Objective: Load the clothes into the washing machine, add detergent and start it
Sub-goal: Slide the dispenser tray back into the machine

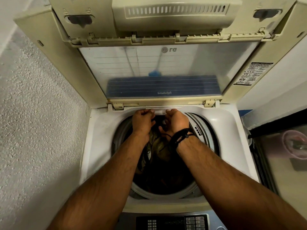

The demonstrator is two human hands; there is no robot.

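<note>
A home laundry corner, tight between walls.

A top-loading washing machine [166, 146] fills the centre, its lid [157, 72] raised at 12 o'clock and its button panel [172, 222] at 6 o'clock. A rough plastered wall [33, 113] crowds in at 9 o'clock; a steel sink [282, 155] sits at 3 o'clock.

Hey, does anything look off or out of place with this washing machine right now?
Nothing stands out. The lid is up, dark and olive clothes sit inside the drum, and both hands, left hand and right hand, work at the rear rim. No spill or damage shows.
</note>
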